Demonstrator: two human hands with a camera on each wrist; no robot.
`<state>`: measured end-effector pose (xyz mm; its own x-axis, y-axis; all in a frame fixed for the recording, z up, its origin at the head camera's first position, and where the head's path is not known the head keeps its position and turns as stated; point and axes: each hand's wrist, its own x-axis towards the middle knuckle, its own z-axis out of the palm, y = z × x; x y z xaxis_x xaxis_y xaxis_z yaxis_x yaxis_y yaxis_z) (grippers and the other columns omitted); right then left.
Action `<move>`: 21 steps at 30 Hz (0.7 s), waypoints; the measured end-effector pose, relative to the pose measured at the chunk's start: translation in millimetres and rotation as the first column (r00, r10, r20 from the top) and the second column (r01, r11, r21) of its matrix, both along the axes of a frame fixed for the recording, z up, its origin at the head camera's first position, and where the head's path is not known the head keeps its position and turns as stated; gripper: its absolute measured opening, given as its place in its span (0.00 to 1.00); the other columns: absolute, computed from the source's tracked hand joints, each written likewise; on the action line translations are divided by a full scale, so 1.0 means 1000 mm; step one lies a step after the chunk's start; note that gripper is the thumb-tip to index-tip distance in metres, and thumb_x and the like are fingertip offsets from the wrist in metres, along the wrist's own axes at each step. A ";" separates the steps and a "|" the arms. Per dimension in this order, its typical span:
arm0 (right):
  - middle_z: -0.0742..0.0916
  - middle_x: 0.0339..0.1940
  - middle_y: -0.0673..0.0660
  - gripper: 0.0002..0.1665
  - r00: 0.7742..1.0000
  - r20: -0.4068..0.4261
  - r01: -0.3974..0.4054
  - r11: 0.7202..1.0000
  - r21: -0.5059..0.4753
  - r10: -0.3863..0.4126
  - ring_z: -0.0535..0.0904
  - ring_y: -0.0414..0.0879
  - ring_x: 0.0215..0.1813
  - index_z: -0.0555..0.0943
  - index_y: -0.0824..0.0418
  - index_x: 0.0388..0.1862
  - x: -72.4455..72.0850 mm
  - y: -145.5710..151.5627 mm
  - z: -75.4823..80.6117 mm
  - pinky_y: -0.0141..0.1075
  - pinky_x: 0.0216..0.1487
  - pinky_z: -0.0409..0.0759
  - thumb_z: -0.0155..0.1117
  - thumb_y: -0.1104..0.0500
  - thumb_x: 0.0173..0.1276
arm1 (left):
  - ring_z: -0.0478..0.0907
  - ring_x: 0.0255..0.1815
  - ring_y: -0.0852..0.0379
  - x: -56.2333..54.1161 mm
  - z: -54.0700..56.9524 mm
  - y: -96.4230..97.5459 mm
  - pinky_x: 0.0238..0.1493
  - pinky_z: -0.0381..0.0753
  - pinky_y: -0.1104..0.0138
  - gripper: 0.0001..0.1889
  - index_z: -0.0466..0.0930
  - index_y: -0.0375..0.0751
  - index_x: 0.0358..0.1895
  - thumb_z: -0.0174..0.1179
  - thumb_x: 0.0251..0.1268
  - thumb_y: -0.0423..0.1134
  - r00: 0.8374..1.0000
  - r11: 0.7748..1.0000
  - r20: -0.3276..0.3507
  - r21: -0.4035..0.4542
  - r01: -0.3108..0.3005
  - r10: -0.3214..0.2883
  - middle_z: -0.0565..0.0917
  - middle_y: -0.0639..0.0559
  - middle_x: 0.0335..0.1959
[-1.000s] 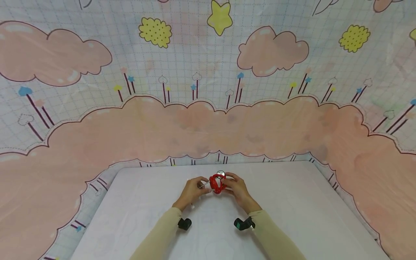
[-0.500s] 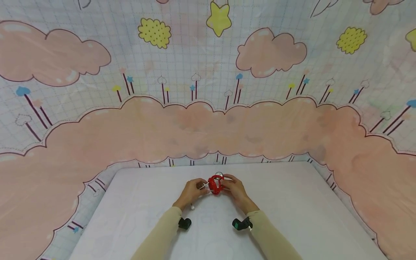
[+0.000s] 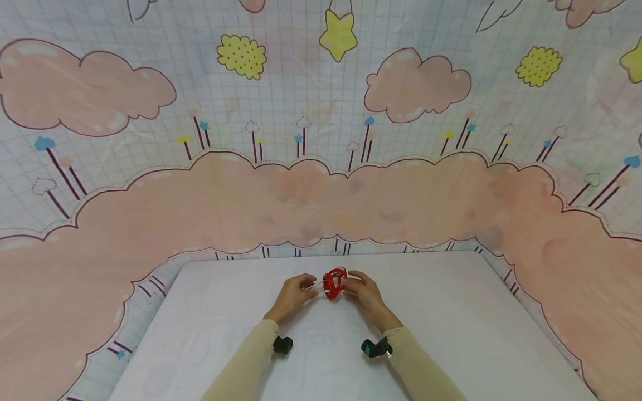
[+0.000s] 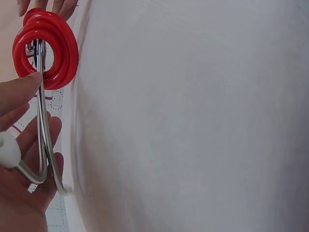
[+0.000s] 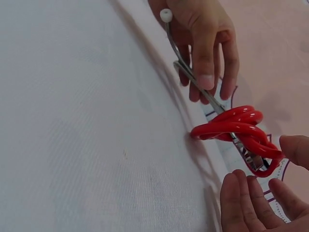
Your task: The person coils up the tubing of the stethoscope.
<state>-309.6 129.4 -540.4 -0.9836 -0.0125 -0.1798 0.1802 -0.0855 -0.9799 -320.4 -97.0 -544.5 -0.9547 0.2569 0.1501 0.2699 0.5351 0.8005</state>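
A stethoscope [image 3: 329, 284] with coiled red tubing [image 5: 241, 126] and silvery ear tubes [image 4: 42, 111] is held between the two hands above the far part of the table. My left hand [image 3: 293, 296] holds the ear tubes, its thumb laid along them in the left wrist view. White ear tips [image 4: 8, 150] stick out by the palm. At the coil's other end is my right hand [image 3: 367, 294], thumb at the last red loop and fingertips right at its underside. Inside that loop sits the metal chest piece [image 5: 255, 160], partly hidden by tubing.
A white-covered table [image 3: 321, 356] lies under both arms. Behind it and along its sides hangs a cloth [image 3: 321, 206] printed with clouds and stars. Dark cameras [image 3: 376, 348] sit at both wrists.
The round chest piece, which stood out above the red coil, now shows less and sits lower, in the loop. My left fingers have drawn slightly back left along the ear tubes.
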 end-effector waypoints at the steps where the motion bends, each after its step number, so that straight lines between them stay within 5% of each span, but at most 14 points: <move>1: 0.84 0.54 0.62 0.30 1.000 -0.001 0.000 1.000 0.000 0.000 0.84 0.46 0.47 0.70 0.63 0.68 0.000 0.001 0.000 0.42 0.56 0.82 0.64 0.57 0.70 | 0.82 0.52 0.47 -0.001 -0.001 -0.001 0.58 0.79 0.52 0.18 0.81 0.37 0.54 0.67 0.62 0.37 1.000 1.000 -0.013 -0.006 -0.004 0.004 0.85 0.42 0.50; 17: 0.82 0.58 0.65 0.28 0.998 -0.035 0.058 0.997 0.046 -0.056 0.83 0.50 0.50 0.71 0.67 0.67 0.002 0.016 0.000 0.40 0.51 0.83 0.62 0.63 0.69 | 0.82 0.51 0.46 0.002 0.015 -0.005 0.58 0.78 0.49 0.17 0.81 0.35 0.53 0.67 0.62 0.37 0.998 0.998 -0.055 0.056 -0.029 0.032 0.85 0.39 0.49; 21: 0.81 0.59 0.64 0.26 0.997 -0.040 0.071 0.993 0.091 -0.068 0.82 0.53 0.54 0.72 0.65 0.66 0.003 0.019 0.004 0.42 0.53 0.83 0.61 0.61 0.70 | 0.83 0.48 0.46 0.003 0.016 -0.004 0.53 0.81 0.52 0.17 0.81 0.34 0.52 0.66 0.62 0.36 0.992 0.998 -0.125 0.065 -0.016 0.024 0.85 0.37 0.47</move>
